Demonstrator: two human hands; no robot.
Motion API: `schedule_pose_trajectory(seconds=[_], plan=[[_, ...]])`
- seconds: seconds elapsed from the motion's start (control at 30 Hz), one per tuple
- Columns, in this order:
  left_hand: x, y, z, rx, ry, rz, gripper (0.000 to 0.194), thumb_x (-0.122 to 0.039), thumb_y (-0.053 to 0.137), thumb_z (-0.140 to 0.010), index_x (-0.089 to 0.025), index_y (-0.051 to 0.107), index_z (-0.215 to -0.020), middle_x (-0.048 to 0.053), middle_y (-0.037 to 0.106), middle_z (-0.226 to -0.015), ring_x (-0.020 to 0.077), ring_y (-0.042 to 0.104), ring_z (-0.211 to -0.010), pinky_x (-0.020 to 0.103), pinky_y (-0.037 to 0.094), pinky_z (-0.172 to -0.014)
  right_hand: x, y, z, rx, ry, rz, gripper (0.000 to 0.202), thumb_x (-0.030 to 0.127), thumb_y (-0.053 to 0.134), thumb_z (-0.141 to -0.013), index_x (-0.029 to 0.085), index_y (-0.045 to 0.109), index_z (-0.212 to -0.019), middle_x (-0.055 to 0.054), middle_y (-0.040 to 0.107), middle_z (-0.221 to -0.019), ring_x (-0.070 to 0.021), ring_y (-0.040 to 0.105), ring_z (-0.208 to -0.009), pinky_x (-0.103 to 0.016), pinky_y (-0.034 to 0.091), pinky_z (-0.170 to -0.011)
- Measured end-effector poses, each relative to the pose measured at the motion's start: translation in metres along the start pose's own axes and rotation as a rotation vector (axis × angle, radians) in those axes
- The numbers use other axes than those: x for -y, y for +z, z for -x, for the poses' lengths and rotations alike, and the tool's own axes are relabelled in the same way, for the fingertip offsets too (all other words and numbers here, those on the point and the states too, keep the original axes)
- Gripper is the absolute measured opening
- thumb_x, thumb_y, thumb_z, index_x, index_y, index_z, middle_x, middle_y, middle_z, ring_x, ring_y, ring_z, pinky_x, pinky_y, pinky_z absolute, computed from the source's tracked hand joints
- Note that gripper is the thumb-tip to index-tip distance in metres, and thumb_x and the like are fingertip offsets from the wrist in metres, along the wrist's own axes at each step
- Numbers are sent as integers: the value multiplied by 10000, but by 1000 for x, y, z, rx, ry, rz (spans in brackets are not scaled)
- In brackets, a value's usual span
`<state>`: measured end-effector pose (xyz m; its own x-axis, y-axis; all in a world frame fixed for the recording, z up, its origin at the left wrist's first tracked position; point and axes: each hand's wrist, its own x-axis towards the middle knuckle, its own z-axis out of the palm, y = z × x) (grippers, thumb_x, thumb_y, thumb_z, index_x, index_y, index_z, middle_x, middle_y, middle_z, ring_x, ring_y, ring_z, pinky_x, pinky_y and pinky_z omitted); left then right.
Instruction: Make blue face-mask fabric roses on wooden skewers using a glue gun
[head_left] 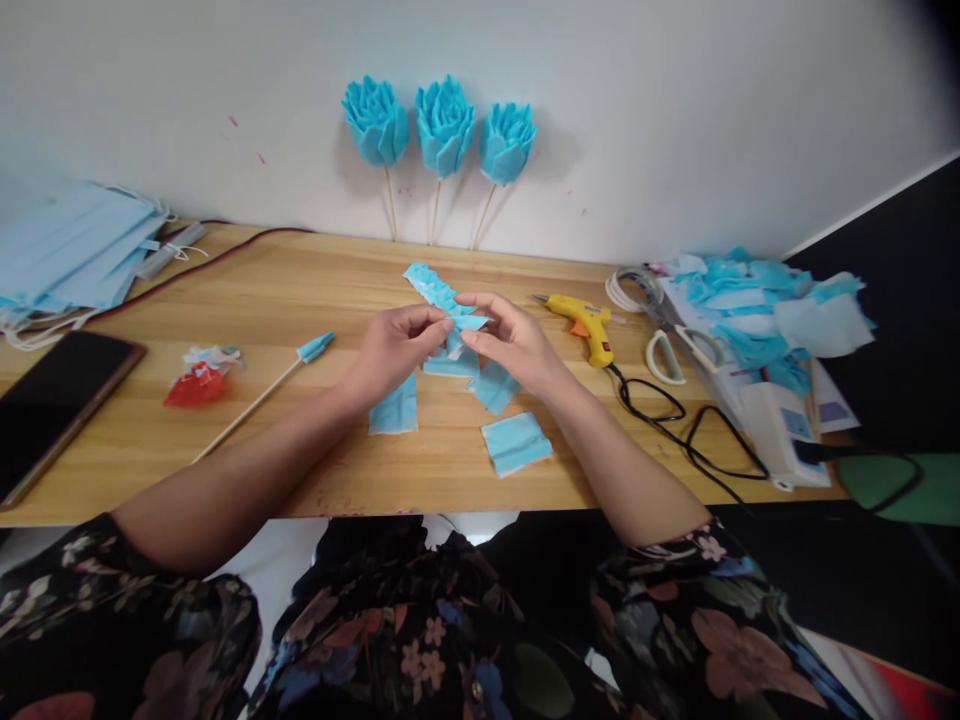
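Note:
My left hand (401, 348) and my right hand (511, 335) meet over the middle of the table, both closed on a small light-blue fabric piece (471, 322). Its lower part is partly hidden by my fingers. Just behind them lies a row of overlapping blue petals (431, 286). Under and in front of my hands are several flat blue fabric squares (517, 443). To the left of my left forearm rests a thin wooden stick (251, 410) with a rolled blue tip (315, 347).
Three blue fabric flowers (445, 125) on sticks lean against the wall. At right are a yellow glue gun (583, 322) with a black cord, scissors (665, 358), tape (634, 290) and blue scraps (757, 300). Face masks (79, 245), a phone (64, 400) and a red packet (199, 382) lie left.

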<state>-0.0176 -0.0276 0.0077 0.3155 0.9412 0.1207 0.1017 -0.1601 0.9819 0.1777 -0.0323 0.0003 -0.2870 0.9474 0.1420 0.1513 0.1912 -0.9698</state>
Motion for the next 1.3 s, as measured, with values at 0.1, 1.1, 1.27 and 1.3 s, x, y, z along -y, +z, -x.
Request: schedule_pose_trajectory(seconds=[0.1,1.1,1.27,1.3], plan=[[-1,1,0,0,-3,-6,259,-408,676,-853,-187,678,-718,-2,606,-640,104,506,-590,241,421,-570,-1,0,0,-21,-5,27,431,398,737,-817,270,637,-1216,6,693,-924,-134,581,-710,-277,503,-638],[0,0,-1,58,-32,28,290,-420,713,-823,-183,644,-672,-6,598,-629,105,522,-593,250,434,-587,-3,0,-2,-172,-39,18,312,468,676,-882,272,692,-1123,18,631,-819,-146,589,-756,-313,541,-747],[-1,-1,-2,4,-50,60,270,-394,724,-822,-183,639,-677,-4,619,-638,103,528,-601,242,446,-600,0,0,-2,-120,-12,-67,380,512,658,-900,284,660,-1203,7,645,-873,-151,618,-816,-326,562,-805],[-1,-1,-2,-5,-49,65,264,-392,725,-821,-183,643,-682,-5,618,-636,103,526,-599,241,445,-598,0,0,-2,-86,-11,-74,424,516,671,-891,280,639,-1241,4,648,-887,-154,619,-828,-325,559,-805]])
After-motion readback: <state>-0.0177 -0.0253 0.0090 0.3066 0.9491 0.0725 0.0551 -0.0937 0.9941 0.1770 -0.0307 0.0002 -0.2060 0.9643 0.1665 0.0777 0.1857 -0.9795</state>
